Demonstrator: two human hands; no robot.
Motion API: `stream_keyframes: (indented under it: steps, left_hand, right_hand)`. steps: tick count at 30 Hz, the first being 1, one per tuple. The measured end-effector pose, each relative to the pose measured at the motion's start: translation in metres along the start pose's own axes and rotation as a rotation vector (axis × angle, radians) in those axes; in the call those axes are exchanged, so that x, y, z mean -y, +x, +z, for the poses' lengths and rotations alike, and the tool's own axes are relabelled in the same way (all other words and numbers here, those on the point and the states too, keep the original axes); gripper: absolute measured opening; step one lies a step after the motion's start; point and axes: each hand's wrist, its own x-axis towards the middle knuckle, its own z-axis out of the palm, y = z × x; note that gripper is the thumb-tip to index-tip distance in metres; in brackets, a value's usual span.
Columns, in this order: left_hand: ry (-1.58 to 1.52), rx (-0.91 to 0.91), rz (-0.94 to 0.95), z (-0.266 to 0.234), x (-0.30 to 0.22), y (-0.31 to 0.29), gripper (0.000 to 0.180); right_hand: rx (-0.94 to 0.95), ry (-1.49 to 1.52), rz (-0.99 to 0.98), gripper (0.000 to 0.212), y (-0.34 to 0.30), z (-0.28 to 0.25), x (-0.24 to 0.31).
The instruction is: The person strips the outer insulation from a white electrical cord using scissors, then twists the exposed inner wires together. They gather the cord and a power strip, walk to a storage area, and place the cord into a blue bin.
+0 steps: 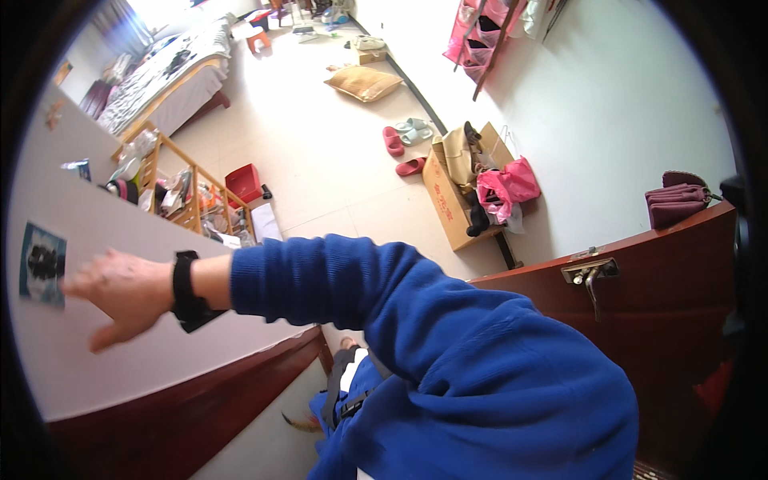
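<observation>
My right arm, in a blue ribbed sleeve, stretches across to the left. At its end my right hand (132,286) is open, back toward me, with the thumb apart and the fingers slightly blurred. It holds nothing visible. A black wristband (189,290) circles the wrist. The fingertips overlap the right edge of a small teal picture with a dark shape (42,260) on the pale wall (160,352); whether they touch it I cannot tell. My left hand is out of view.
A red-brown door (656,296) with a metal handle (592,280) stands right; a maroon purse (676,200) rests on its top edge. Beyond are a cardboard box (448,212), a pink bag (510,189), slippers (413,132), a wooden shelf (186,216), a red bin (244,182) and a bed (172,80).
</observation>
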Motion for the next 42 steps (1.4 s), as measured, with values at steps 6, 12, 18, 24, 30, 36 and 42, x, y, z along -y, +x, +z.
stream_keyframes:
  steps: [6, 12, 18, 24, 30, 36, 42]
  left_hand:
    - [-0.115, 0.105, -0.039, 0.006, -0.055, 0.069, 0.05]
    - [-0.322, 0.178, -0.115, -0.043, -0.137, 0.157, 0.051]
    - [-1.123, 0.533, 0.202, -0.151, -0.281, 0.255, 0.053]
    - [-0.186, -0.259, 0.329, -0.149, -0.489, 0.431, 0.033]
    - [0.042, 0.073, 0.196, -0.09, -0.56, 0.507, 0.042]
    - [-0.07, -0.138, -0.118, -0.125, -0.508, 0.466, 0.025]
    - [-0.08, -0.431, -0.838, -0.263, -0.485, 0.424, 0.039]
  right_hand:
    - [0.76, -0.027, 0.203, 0.064, -0.116, -0.055, -0.086]
    - [0.419, 0.015, 0.673, 0.047, -0.218, -0.202, -0.191]
    - [-0.563, 0.194, 1.337, 0.037, -0.311, -0.341, -0.218]
    - [-0.911, 0.229, 1.462, 0.029, -0.362, -0.434, -0.253]
    - [-1.045, 0.19, 1.388, 0.026, -0.359, -0.558, -0.363]
    - [-0.909, 0.156, 1.337, 0.026, -0.298, -0.676, -0.509]
    - [-0.754, 0.239, 1.29, 0.027, -0.209, -0.728, -0.676]
